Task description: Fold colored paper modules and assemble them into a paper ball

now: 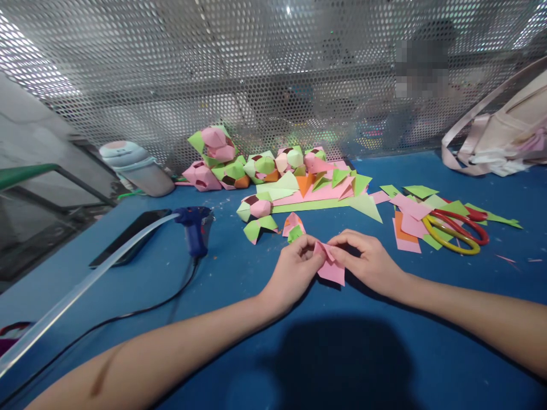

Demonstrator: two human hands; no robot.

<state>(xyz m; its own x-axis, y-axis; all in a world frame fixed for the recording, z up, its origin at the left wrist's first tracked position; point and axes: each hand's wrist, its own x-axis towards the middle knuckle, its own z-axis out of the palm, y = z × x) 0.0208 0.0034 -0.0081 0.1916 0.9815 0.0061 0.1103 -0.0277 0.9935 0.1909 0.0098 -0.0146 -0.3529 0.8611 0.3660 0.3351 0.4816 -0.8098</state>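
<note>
A small pink folded paper piece lies on the blue table between my two hands. My left hand pinches its left edge with closed fingers. My right hand presses and pinches its right side, fingers curled onto the paper. Just beyond my left hand sits a small pink and green folded piece.
A blue glue gun with its cord and a long glue stick lies at left beside a black phone. Folded pink and green paper flowers and paper scraps fill the back middle. Red and yellow scissors lie right; a pink bag far right.
</note>
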